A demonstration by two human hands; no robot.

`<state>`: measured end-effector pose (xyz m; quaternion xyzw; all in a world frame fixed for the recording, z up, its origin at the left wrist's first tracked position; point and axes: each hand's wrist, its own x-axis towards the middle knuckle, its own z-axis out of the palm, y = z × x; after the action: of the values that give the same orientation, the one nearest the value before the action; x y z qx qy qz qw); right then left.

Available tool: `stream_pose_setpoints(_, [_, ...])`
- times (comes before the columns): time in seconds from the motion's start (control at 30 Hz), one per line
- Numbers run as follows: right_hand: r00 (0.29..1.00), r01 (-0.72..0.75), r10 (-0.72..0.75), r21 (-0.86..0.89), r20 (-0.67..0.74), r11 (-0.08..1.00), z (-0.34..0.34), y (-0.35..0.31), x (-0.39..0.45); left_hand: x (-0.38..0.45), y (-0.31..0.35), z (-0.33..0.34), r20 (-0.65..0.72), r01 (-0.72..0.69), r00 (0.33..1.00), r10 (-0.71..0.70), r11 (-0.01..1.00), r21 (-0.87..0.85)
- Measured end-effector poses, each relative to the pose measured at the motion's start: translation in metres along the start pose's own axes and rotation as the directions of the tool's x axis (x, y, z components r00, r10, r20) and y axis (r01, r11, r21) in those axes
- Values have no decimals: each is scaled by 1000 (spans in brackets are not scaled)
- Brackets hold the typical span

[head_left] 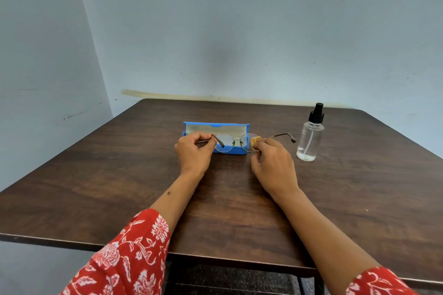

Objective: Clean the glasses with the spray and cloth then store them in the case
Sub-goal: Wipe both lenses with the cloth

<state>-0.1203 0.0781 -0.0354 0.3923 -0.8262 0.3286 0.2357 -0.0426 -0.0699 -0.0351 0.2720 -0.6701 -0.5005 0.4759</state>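
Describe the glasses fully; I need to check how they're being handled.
The glasses have thin metal round rims with clear lenses and dark-tipped temples, both unfolded. They are held above the table in front of the open blue case. The left hand pinches one temple; the right hand presses a tan cloth onto one lens.

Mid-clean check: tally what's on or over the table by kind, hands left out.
Glasses: 1
Cloth: 1
Blue case, open: 1
Spray bottle: 1
Total: 4
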Motion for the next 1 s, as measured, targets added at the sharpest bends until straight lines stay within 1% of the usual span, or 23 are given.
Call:
stream_pose_setpoints(0.07, [1000,-21,21,-5,2,1000,0,0,0,0,0,0,-1,2,1000,-2,1000,5])
stream_pose_setpoints(0.17, [997,72,-72,17,34,997,0,-5,-1,1,0,0,-7,0,1000,0,1000,1])
stream_pose_setpoints(0.23, [995,92,-93,24,41,995,-1,-5,-1,0,1,0,-3,-3,1000,3,1000,5])
stream_pose_setpoints(0.37, [1000,-17,18,-22,26,1000,0,-1,1,-1,2,0,8,6,1000,-6,1000,-17])
stream_pose_setpoints(0.4, [999,-21,23,-47,40,999,0,0,2,-1,2,0,4,8,1000,-8,1000,-16])
stream_pose_setpoints(0.47, [998,16,-11,-76,66,997,1,-2,1,-1,1,0,-1,9,1000,-9,1000,-9])
stream_pose_setpoints(0.57, [995,79,-76,-42,72,996,0,-5,0,-1,2,-1,2,-4,1000,4,1000,3])
stream_pose_setpoints(0.63, [997,62,-59,-49,53,997,0,-4,0,-2,4,-1,6,-9,1000,9,1000,1])
stream_pose_setpoints(0.73, [1000,-10,12,-83,27,996,1,-1,1,-3,5,-1,13,-2,1000,2,1000,2])
stream_pose_setpoints(0.77, [1000,-8,10,-87,26,996,1,-1,1,-2,5,-1,11,-1,1000,1,1000,2])
stream_pose_setpoints(0.93, [991,130,-129,-30,31,991,-1,-8,-1,-2,4,-1,6,-3,1000,3,1000,1])
stream_pose_setpoints(1.0, [996,92,-91,-48,16,995,0,-7,-1,-3,4,-1,9,-1,1000,1,1000,-6])
